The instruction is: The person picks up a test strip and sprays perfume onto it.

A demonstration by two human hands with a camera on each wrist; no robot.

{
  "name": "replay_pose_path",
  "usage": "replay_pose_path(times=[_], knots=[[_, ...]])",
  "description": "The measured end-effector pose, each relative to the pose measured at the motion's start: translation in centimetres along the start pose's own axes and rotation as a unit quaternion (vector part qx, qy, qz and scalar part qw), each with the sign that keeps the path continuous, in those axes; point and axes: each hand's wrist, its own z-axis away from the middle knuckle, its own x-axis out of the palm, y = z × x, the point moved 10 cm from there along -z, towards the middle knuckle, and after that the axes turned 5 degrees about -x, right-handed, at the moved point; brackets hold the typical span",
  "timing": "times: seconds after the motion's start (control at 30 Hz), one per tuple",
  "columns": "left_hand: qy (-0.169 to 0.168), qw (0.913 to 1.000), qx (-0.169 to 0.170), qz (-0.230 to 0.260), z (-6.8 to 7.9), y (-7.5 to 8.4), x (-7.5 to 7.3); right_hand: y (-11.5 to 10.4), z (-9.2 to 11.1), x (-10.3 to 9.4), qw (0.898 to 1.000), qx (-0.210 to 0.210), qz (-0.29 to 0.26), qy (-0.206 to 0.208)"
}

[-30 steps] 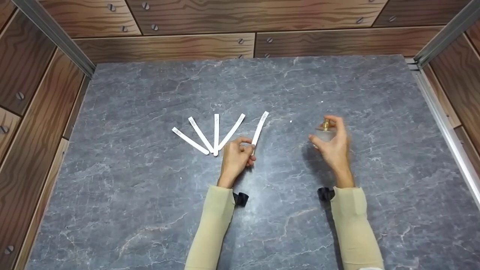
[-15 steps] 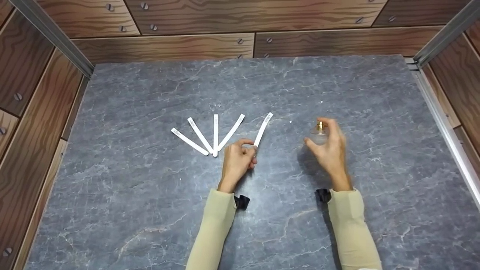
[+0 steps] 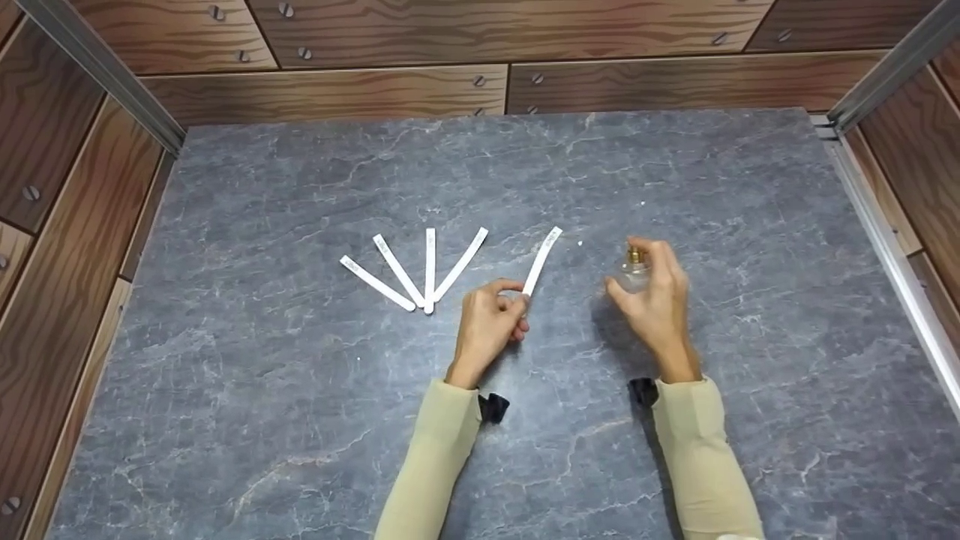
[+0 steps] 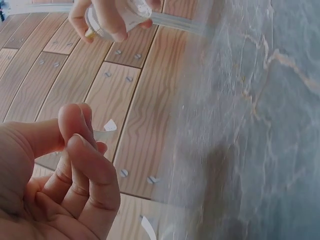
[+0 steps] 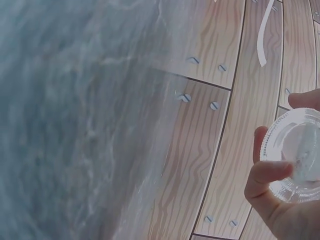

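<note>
My left hand (image 3: 491, 321) pinches the lower end of a white perfume test strip (image 3: 543, 259) between thumb and fingers. Printing shows at the strip's upper end, which leans to the right. To the right of it, my right hand (image 3: 657, 306) grips a clear glass perfume bottle (image 3: 634, 279) with a gold spray top (image 3: 635, 256). The index finger lies over that top, and the thumb is at the side of the glass. In the right wrist view the round ridged base of the bottle (image 5: 295, 187) faces the camera.
Several more white strips (image 3: 430, 262) lie fanned out on the grey marbled table (image 3: 300, 420), left of my left hand, their lower ends close together. Small white specks (image 3: 580, 243) dot the surface. Wood-patterned walls (image 3: 390, 90) stand behind and at both sides.
The left hand has moved right with its strip, away from the fanned strips. My right hand has shifted a little left with the bottle, so the two are closer together.
</note>
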Motion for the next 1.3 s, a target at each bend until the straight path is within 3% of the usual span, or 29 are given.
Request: replay_pose_path(times=[0.53, 0.93, 1.3], knots=[[-0.036, 0.9992, 0.014, 0.001, 0.5, 1.4, 2.7, -0.8, 0.0, 0.3, 0.999, -0.038, -0.002, 0.011], [-0.034, 0.999, 0.027, 0.007, 0.7, 1.4, 2.6, -0.9, 0.2, 0.1, 0.999, -0.038, -0.008, 0.025], [-0.03, 0.9991, 0.03, 0.003, 0.6, 1.2, 2.4, -1.1, 0.1, 0.3, 0.999, -0.043, 0.0, 0.014]])
